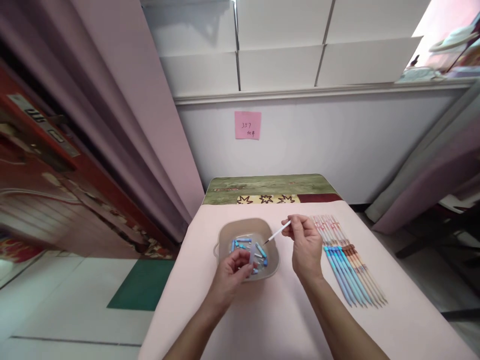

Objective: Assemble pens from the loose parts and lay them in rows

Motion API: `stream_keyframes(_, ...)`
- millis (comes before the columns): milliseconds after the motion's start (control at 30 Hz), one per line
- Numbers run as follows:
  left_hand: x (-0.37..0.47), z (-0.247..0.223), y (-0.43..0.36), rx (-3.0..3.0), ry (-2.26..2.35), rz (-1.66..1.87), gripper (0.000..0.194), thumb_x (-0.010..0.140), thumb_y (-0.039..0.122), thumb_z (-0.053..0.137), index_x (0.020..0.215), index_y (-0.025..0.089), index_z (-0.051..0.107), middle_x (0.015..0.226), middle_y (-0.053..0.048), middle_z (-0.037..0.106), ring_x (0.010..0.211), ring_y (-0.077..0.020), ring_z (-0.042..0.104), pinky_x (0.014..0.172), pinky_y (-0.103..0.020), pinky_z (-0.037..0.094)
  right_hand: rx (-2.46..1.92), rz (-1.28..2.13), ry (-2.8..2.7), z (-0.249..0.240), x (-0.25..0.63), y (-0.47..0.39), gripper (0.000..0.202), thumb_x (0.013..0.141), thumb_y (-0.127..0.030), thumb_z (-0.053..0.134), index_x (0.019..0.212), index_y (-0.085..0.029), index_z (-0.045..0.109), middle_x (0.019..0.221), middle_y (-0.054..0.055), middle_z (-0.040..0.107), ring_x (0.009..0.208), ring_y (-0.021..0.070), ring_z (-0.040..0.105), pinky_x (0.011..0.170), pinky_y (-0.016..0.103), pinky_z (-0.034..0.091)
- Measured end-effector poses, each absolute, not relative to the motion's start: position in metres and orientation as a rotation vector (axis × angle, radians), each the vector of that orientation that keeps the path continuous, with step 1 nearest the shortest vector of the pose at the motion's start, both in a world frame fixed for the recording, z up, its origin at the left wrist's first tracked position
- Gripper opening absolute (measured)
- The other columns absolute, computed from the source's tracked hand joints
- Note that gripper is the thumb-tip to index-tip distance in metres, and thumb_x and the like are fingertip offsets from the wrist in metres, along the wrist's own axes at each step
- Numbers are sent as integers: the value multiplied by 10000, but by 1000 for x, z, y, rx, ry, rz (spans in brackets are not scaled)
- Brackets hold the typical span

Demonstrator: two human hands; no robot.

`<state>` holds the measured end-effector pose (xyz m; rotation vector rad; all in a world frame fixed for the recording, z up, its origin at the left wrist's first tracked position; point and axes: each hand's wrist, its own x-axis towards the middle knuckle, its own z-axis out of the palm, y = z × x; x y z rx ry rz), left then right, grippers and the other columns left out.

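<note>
My right hand [305,245] pinches a thin white pen refill [277,232], its dark tip slanting down to the left over the basin. Closed around a pale, translucent pen barrel [252,254], my left hand [233,270] is over the near left side of the basin. The beige plastic basin [225,231] stands below both, with several blue pen parts [243,241] lying loose in it. Part of the basin's near side is hidden behind my left hand. The refill and the barrel are apart.
To the right lie rows of pens: blue pens [343,277], brown-topped pens [363,272] and pink-patterned pens [326,227]. A pale pink cloth [277,315] covers the table. Behind are a white wall [300,135] and a pink note [248,125]; a curtain [150,125] hangs at left.
</note>
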<state>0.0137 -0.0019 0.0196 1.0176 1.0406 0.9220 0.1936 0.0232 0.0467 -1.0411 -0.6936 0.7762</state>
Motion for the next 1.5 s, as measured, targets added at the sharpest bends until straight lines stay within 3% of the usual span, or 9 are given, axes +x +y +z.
stream_keyframes(400, 6, 34, -23, 1305, 1026, 930, 163, 782, 262, 640, 916, 179, 681, 896, -66, 691, 847, -198, 609, 813, -292, 440, -1096, 738, -898, 62, 173, 5, 244, 841, -434, 580, 808, -193, 592, 685, 5, 621, 612, 122, 534, 620, 252, 452)
stream_keyframes(767, 1, 24, -51, 1381, 1068, 917, 99, 774, 253, 624, 821, 176, 667, 789, -32, 666, 761, -175, 567, 698, -252, 416, -1138, 848, -1186, 55, 165, -22, 251, 840, -413, 577, 777, -172, 609, 655, -1, 598, 589, 120, 531, 543, 215, 430)
stream_keyframes(1000, 0, 10, -63, 1202, 1000, 943, 124, 750, 259, 668, 833, 170, 643, 814, -44, 672, 774, -175, 592, 719, -261, 422, -1223, 878, -1399, 28, 156, -43, 258, 833, -414, 585, 804, -185, 698, 742, 32, 673, 700, 170, 608, 619, 239, 471)
stream_keyframes(1133, -2, 3, -64, 1059, 1027, 989, 158, 742, 250, 682, 871, 167, 643, 794, -47, 690, 749, -161, 596, 732, -263, 426, -1203, 980, -1308, 9, 158, -52, 360, 871, -471, 514, 994, -179, 686, 866, 71, 700, 798, 203, 638, 718, 290, 502)
stream_keyframes(1300, 2, 6, -64, 852, 1010, 1139, 231, 710, 259, 709, 910, 147, 681, 865, -71, 707, 845, -181, 614, 825, -288, 434, -1180, 1081, -1233, -13, 152, -66, 342, 850, -487, 552, 762, -166, 629, 687, 27, 631, 650, 148, 567, 613, 248, 454)
stream_keyframes(1500, 8, 7, -70, 790, 961, 1128, 260, 694, 299, 726, 875, 115, 693, 783, -74, 691, 634, -149, 588, 646, -290, 472, -1012, 1574, -1003, -12, 140, -81, 351, 754, -483, 679, 853, -148, 649, 691, 22, 637, 604, 112, 556, 579, 228, 431)
